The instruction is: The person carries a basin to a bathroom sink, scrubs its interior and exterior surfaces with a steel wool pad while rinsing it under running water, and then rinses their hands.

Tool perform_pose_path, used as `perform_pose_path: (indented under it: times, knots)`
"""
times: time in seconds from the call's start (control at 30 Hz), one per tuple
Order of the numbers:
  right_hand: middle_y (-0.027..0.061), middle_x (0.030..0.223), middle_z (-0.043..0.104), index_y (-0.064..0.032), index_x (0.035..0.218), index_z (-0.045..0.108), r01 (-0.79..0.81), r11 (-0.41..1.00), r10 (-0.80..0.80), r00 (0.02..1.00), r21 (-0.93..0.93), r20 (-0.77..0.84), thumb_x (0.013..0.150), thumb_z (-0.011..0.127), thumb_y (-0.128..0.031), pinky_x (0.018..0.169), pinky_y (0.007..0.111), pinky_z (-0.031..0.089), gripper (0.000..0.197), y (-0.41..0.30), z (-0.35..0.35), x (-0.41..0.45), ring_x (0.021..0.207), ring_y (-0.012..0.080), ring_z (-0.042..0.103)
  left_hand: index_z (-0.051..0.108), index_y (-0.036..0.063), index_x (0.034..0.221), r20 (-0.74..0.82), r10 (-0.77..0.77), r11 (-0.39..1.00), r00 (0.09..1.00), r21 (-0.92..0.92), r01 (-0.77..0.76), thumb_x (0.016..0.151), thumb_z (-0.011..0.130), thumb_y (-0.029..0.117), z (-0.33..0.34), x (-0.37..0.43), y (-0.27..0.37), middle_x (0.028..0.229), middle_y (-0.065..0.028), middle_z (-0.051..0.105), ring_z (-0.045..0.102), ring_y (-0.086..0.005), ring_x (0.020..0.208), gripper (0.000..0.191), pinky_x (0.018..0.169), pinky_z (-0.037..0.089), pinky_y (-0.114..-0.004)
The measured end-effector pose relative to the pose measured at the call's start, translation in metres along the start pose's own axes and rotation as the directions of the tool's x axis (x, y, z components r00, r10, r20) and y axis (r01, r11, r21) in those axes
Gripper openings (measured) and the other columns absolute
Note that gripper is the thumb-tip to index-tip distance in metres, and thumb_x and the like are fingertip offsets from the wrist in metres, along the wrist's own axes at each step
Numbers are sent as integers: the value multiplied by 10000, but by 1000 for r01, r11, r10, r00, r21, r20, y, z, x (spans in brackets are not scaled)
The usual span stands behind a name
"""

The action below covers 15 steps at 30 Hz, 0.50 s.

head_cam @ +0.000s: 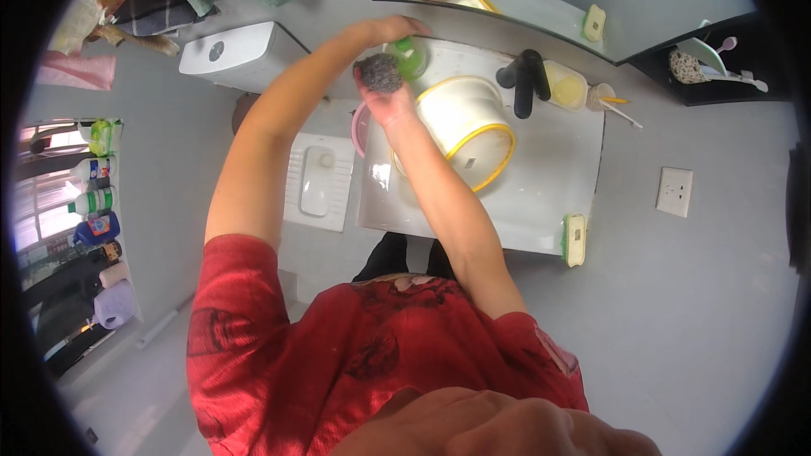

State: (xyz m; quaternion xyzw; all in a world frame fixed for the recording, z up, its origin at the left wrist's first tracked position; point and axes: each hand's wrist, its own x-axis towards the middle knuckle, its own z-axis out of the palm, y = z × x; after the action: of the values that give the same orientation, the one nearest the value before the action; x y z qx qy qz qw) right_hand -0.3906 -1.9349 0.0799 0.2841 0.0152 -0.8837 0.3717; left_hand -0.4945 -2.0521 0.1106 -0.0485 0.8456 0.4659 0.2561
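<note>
A grey metal scouring pad (380, 73) rests in the palm and fingers of my right hand (389, 101). My left hand (399, 28) is over the top of a green, translucent bottle (412, 62) with a green cap, just beyond the pad; its fingers are partly hidden, so its grip is unclear. Below and right of the bottle, a white plastic bucket with yellow rims (462, 107) lies tilted on the white washbasin (545, 183), its base showing. My right forearm passes in front of the bucket's left part.
A black faucet (524, 82), a soap dish (566, 85) and a cup with a toothbrush (600, 97) stand along the basin's back. A brush (574, 239) is at its right front corner. Left are a pink basin (361, 130), a squat toilet (319, 180) and a cistern (231, 54). A mirror overhangs the back.
</note>
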Motion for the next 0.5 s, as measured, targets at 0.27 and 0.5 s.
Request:
perform_pose_path:
  times: [0.27,0.5]
  knots:
    - [207,1289,493,1,1289,430,12,991,-28,991,130,127,1011,346,-176,1044,537,427,340,-13,-10,7,1186,365,497,532,170,1352,-8,105,838,994,539,-85,966,359,183,16,12,-3,1442,-78,460,471,-281,1284,423,1075,367,-384]
    - [224,1268,498,2,1281,425,-28,989,14,995,146,99,1008,346,-163,1028,548,436,328,-5,-3,-2,1170,380,503,506,136,1369,69,153,651,986,743,-153,977,303,242,10,37,-55,1478,-85,414,439,-298,1317,454,1106,332,-419]
